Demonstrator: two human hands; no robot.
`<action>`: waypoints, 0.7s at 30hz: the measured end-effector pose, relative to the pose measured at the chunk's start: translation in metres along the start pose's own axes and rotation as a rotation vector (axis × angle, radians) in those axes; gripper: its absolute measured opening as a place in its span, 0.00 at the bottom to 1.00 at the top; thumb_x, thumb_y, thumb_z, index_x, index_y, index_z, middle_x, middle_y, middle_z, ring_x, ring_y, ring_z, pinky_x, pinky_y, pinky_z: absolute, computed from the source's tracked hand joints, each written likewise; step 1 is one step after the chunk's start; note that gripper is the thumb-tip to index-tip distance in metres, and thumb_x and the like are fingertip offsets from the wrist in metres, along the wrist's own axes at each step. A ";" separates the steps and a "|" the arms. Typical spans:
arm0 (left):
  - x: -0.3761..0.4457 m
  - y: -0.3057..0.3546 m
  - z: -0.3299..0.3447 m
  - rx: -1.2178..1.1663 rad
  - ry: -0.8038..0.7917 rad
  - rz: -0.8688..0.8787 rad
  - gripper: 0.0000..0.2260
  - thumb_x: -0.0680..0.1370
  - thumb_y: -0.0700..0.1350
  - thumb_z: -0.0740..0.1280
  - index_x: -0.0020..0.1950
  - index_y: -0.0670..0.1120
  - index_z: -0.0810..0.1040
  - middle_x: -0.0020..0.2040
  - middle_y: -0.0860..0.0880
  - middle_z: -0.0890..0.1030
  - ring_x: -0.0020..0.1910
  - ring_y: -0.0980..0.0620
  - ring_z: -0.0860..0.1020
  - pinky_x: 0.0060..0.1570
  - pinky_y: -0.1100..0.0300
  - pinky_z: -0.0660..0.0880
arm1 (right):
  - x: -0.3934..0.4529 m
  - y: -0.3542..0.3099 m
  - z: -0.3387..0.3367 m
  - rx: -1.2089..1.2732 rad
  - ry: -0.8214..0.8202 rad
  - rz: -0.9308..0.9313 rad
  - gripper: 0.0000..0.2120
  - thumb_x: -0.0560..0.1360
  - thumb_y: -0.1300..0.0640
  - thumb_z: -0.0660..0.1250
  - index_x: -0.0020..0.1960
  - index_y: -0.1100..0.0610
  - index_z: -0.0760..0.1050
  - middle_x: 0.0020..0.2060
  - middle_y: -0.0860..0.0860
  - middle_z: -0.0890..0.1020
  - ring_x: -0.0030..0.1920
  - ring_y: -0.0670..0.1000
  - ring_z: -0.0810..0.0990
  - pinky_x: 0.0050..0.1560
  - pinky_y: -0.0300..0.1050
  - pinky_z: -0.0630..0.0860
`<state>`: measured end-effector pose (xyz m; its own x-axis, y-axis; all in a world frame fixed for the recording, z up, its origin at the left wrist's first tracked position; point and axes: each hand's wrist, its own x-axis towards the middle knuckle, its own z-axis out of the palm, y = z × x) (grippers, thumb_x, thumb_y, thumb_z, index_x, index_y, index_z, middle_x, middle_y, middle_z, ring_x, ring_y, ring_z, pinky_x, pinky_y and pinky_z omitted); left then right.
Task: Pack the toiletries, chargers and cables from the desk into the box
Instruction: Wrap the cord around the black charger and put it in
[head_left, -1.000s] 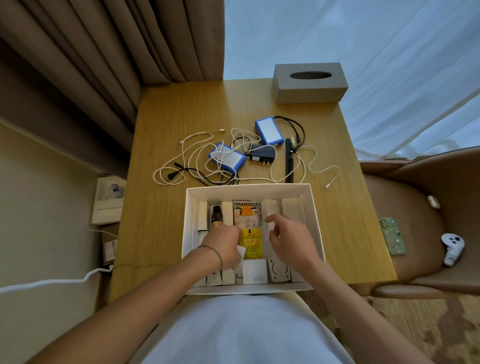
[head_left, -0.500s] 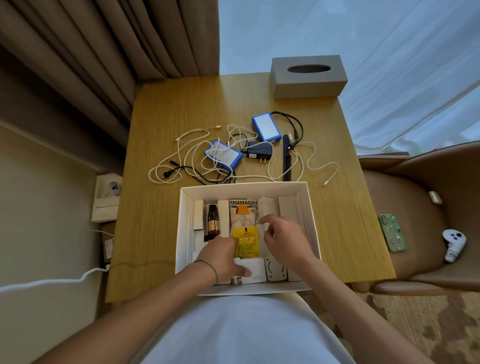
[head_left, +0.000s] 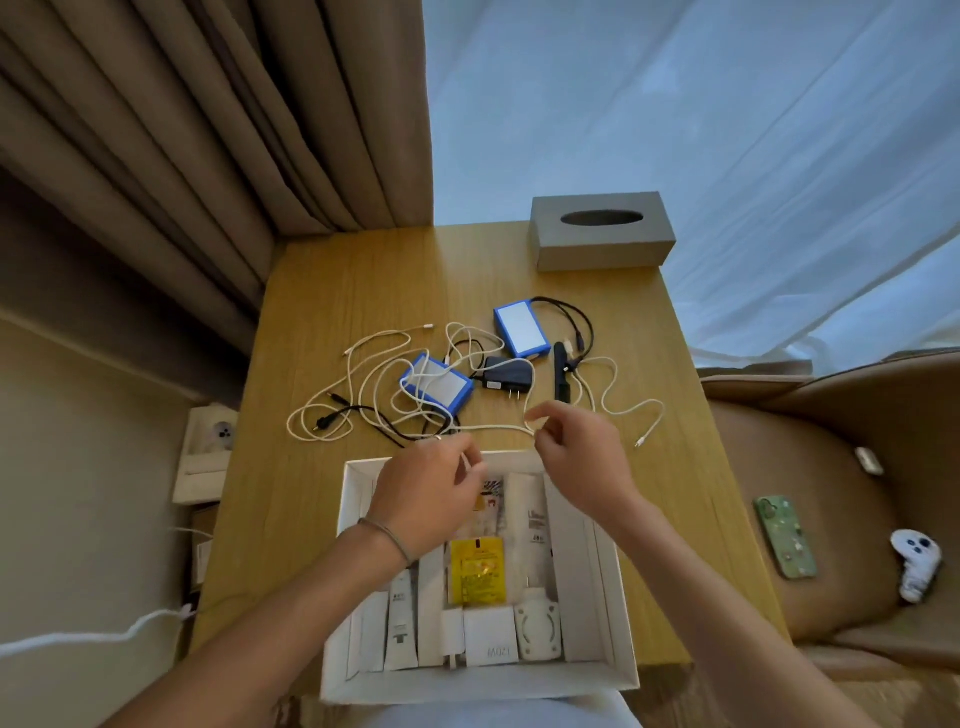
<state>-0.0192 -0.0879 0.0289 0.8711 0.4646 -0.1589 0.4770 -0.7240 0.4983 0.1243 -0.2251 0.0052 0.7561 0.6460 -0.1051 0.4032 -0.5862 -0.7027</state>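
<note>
A white cable (head_left: 498, 428) runs taut between both hands, just beyond the far rim of the white box (head_left: 621, 597). The left hand (head_left: 428, 499) is closed on one part of the cable over the box's far left area; the right hand (head_left: 579, 457) pinches it between thumb and forefinger over the desk (head_left: 337, 291), just past the box's far right corner. The rest of the cable loops away to the right and ends in a free plug near the desk's right edge.

The box sits at the near edge of the desk and contains white tubes, a yellow sachet (head_left: 476, 571), a white charger block (head_left: 491, 642) and a round white adapter (head_left: 537, 629).

Farther back on the desk lies a tangle of white and black cables with two blue-edged power banks (head_left: 436, 384) (head_left: 521, 328), a black plug adapter (head_left: 506, 378) and a black stick-shaped item (head_left: 561, 371). A grey tissue box (head_left: 602, 231) stands at the far right of the desk. To the right, a brown chair (head_left: 831, 467) carries a green phone (head_left: 784, 543) and a white controller (head_left: 917, 569).
</note>
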 end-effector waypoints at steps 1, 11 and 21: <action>0.011 0.001 -0.004 -0.005 0.015 0.001 0.05 0.78 0.52 0.65 0.43 0.54 0.77 0.33 0.55 0.78 0.34 0.57 0.76 0.32 0.60 0.70 | 0.013 0.003 -0.003 0.019 0.013 0.024 0.12 0.76 0.61 0.65 0.52 0.49 0.83 0.30 0.43 0.78 0.31 0.43 0.75 0.35 0.44 0.74; 0.105 0.012 0.006 0.078 -0.092 -0.027 0.03 0.79 0.49 0.65 0.46 0.56 0.76 0.38 0.57 0.79 0.40 0.59 0.77 0.38 0.62 0.73 | 0.128 0.067 -0.005 -0.239 -0.029 0.258 0.10 0.77 0.59 0.65 0.40 0.57 0.81 0.35 0.53 0.84 0.35 0.52 0.82 0.35 0.50 0.82; 0.147 0.013 0.037 0.177 -0.121 -0.041 0.04 0.80 0.48 0.64 0.52 0.54 0.79 0.46 0.54 0.80 0.44 0.55 0.77 0.45 0.58 0.79 | 0.168 0.071 0.028 -0.855 -0.247 0.167 0.05 0.76 0.53 0.70 0.42 0.52 0.78 0.28 0.50 0.71 0.26 0.50 0.68 0.24 0.43 0.59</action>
<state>0.1199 -0.0478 -0.0199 0.8533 0.4385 -0.2819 0.5158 -0.7890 0.3338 0.2658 -0.1442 -0.0822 0.7467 0.5489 -0.3757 0.6182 -0.7811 0.0876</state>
